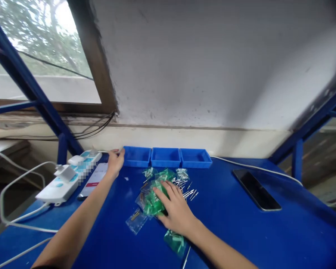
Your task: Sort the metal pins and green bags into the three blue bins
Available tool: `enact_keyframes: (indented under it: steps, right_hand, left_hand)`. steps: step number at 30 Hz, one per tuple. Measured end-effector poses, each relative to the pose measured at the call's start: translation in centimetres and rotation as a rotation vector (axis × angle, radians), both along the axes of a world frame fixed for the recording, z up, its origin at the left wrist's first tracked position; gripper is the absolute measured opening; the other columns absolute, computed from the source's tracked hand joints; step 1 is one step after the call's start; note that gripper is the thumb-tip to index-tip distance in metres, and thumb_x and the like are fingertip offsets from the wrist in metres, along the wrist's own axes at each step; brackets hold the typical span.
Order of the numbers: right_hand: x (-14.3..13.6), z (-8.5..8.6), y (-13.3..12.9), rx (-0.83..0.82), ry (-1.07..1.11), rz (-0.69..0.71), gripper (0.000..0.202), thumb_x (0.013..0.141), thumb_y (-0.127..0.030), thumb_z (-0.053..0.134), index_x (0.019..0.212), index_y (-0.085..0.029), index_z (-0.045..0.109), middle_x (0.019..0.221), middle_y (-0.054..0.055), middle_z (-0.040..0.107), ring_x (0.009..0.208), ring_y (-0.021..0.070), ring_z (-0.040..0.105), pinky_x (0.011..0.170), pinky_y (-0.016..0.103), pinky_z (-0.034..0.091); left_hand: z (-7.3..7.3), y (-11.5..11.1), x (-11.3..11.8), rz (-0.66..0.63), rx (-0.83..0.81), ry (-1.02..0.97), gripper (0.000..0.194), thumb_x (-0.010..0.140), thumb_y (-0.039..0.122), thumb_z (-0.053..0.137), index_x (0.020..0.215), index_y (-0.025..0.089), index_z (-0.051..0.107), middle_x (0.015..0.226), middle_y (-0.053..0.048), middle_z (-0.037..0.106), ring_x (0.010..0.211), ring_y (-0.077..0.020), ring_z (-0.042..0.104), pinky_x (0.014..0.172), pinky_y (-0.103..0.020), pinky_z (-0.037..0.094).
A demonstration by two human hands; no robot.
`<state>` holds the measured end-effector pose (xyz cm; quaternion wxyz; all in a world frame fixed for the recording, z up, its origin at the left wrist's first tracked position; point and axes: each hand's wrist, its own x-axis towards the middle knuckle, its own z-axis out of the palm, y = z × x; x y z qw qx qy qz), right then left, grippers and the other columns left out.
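My left hand (116, 161) is at the left end of a row of blue trays, its fingers touching the outer side of the left tray (137, 163). The middle tray (165, 164) and right tray (196, 165) stand beside it. My right hand (173, 205) lies with fingers apart on a pile of green plastic bags (154, 201). Silver metal rods (189, 194) are scattered to its right. A clear bag with brass-coloured pins (136, 220) lies at the pile's lower left, and another green bag (175, 241) is below my right hand.
A white power strip (58, 186) with plugs and cables is at the left, beside a phone with a lit screen (96, 179). A dark phone (256, 189) lies at the right. Blue frame bars rise on both sides; a white cable (257, 168) runs along the back right.
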<state>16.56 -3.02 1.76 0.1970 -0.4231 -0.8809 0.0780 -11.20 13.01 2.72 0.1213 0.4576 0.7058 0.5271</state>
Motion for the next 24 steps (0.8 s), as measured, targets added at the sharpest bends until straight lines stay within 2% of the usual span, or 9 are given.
enact_keyframes:
  steps: [4,8,9,10,12,13,18,20,24]
  right_hand:
    - [0.3,0.5,0.1,-0.055,-0.016,0.020,0.083,0.071,-0.036,0.066,0.142,-0.028,0.024,0.147,0.010,0.025,0.136,0.0314,0.016,0.108,0.054,0.023]
    - [0.9,1.2,0.2,-0.118,-0.043,0.064,0.084,0.075,-0.052,0.059,0.144,-0.030,0.016,0.152,0.007,0.014,0.139,0.0312,0.008,0.109,0.057,0.017]
    - [1.1,1.3,0.2,-0.134,-0.046,0.065,0.084,0.076,-0.055,0.057,0.145,-0.030,0.014,0.153,0.007,0.012,0.139,0.0313,0.006,0.109,0.058,0.016]
    - [1.1,1.3,0.2,-0.147,-0.047,0.064,0.085,0.077,-0.057,0.055,0.145,-0.031,0.012,0.153,0.006,0.010,0.139,0.0315,0.005,0.108,0.059,0.015]
    - [1.2,1.3,0.2,-0.163,-0.049,0.059,0.085,0.077,-0.059,0.053,0.145,-0.032,0.010,0.154,0.006,0.008,0.139,0.0319,0.004,0.108,0.061,0.013]
    - [1.1,1.2,0.2,-0.167,-0.049,0.052,0.084,0.078,-0.060,0.052,0.145,-0.032,0.010,0.154,0.006,0.008,0.139,0.0320,0.004,0.108,0.061,0.012]
    - [0.9,1.4,0.1,-0.199,-0.061,0.032,0.084,0.078,-0.061,0.052,0.145,-0.035,0.009,0.154,0.004,0.005,0.140,0.0328,0.002,0.108,0.061,0.014]
    - [1.0,1.6,0.2,-0.223,-0.076,0.047,0.088,0.075,-0.064,0.053,0.145,-0.035,0.006,0.154,0.004,0.003,0.139,0.0347,0.001,0.106,0.063,0.014]
    - [1.3,1.8,0.6,-0.257,-0.094,0.084,0.095,0.072,-0.066,0.055,0.145,-0.036,0.003,0.154,0.004,0.000,0.139,0.0377,0.000,0.105,0.067,0.013]
  left_hand:
    - [-0.2,-0.1,1.7,0.078,0.009,0.039,0.046,0.077,0.043,0.056,0.108,0.011,0.045,0.106,-0.014,0.050,0.107,-0.0272,0.048,0.095,-0.042,0.038]
    - [0.0,-3.8,3.2,0.202,0.183,0.243,0.048,0.080,0.039,0.054,0.114,0.008,0.043,0.121,-0.021,0.040,0.122,-0.0334,0.032,0.103,-0.049,0.025]
    - [-0.1,-5.0,3.7,0.148,0.245,0.359,0.040,0.082,0.037,0.052,0.111,0.009,0.045,0.117,-0.019,0.045,0.119,-0.0325,0.037,0.102,-0.050,0.027]
    - [-0.3,-6.1,4.3,-0.034,0.236,0.481,0.031,0.084,0.035,0.050,0.106,0.013,0.049,0.110,-0.016,0.051,0.112,-0.0306,0.044,0.099,-0.048,0.032]
    - [-0.9,-7.9,5.6,-0.420,0.081,0.631,0.020,0.089,0.032,0.044,0.099,0.019,0.056,0.101,-0.009,0.059,0.102,-0.0254,0.053,0.092,-0.042,0.040]
    - [-1.2,-8.4,6.2,-0.528,-0.003,0.663,0.022,0.090,0.032,0.043,0.102,0.020,0.057,0.104,-0.008,0.061,0.101,-0.0243,0.054,0.090,-0.040,0.043]
    - [-1.7,-9.0,7.7,-0.716,-0.169,0.728,0.027,0.092,0.031,0.039,0.107,0.026,0.061,0.112,-0.003,0.063,0.104,-0.0226,0.056,0.091,-0.041,0.042]
    - [-1.1,-8.9,7.2,-0.700,-0.102,0.721,0.028,0.093,0.029,0.037,0.104,0.027,0.063,0.109,-0.003,0.064,0.102,-0.0213,0.057,0.091,-0.039,0.043]
    - [1.0,-7.4,4.9,-0.327,0.070,0.763,0.031,0.089,0.031,0.045,0.115,0.022,0.059,0.124,-0.011,0.054,0.117,-0.0284,0.046,0.095,-0.045,0.039]
